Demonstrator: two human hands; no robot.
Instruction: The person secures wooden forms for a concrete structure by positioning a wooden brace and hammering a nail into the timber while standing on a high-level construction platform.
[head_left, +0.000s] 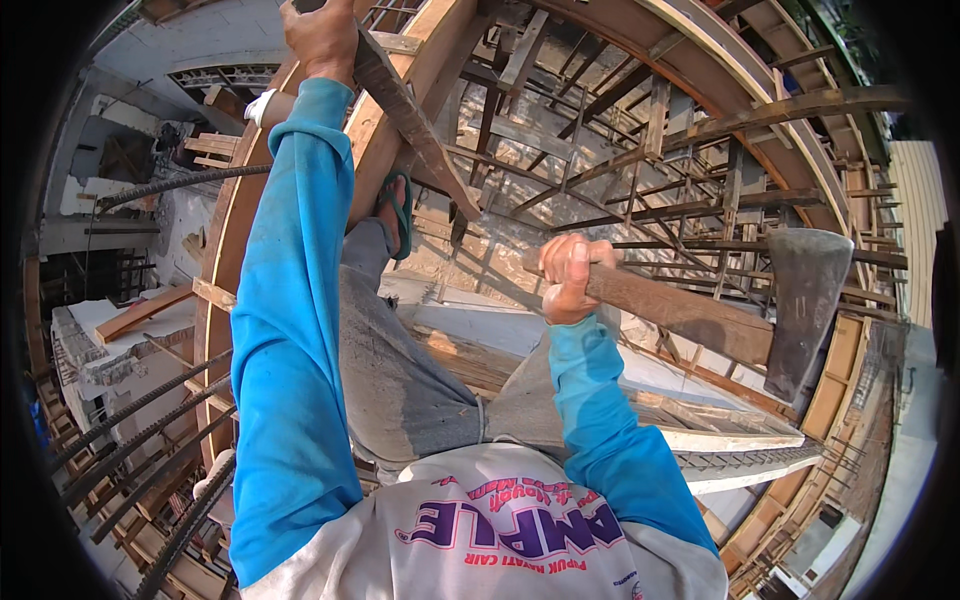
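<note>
Up high on the formwork, your left hand (320, 38) is clenched around the upper end of a dark wooden plank (412, 125), which slants down and to the right from your fist toward the timber scaffolding (640, 150) below. Your right hand (568, 278) is clamped tight on the wooden handle of an axe (730, 315); the handle runs out to the right of your fist and its grey steel head (805, 300) hangs blade-down, well apart from the plank. Both arms wear bright blue sleeves. Between them your grey-trousered leg stretches forward, the foot in a green sandal (398, 212) resting against the curved wooden beam (372, 140) just beside the plank. Ribbed steel reinforcement bars (140, 410) jut up at your lower left, near the left sleeve.
</note>
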